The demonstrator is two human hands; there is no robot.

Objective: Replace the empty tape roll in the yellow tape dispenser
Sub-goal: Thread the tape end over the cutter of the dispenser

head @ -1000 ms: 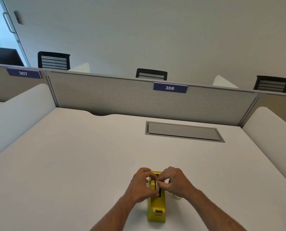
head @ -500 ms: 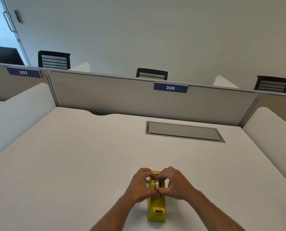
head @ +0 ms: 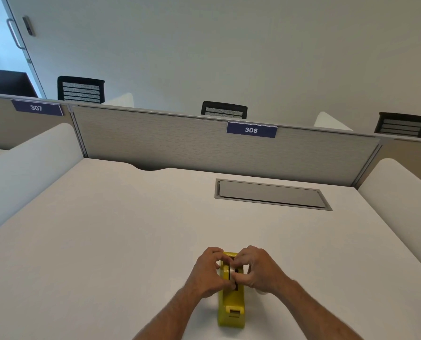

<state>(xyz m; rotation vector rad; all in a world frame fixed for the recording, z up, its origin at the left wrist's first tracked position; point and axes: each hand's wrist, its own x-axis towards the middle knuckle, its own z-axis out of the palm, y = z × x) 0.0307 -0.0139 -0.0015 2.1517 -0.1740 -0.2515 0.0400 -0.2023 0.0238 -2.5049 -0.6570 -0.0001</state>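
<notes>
Partition labels read 306 (head: 251, 130) and 307 (head: 36, 108). Well nearer than the 306 label, the yellow tape dispenser (head: 231, 305) stands on the white desk (head: 106, 229) — left hand (head: 208, 272) and right hand (head: 259, 269) pinch the tape roll (head: 232, 272) in its cradle; bare desktop lies all round.

white desk (head: 106, 241), grey cable hatch (head: 270, 194), divider panel (head: 180, 143) labelled 306, three black chairs behind.

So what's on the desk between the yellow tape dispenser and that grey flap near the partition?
Nothing: the head view shows bare white desk between the yellow tape dispenser and the grey flap.
</notes>
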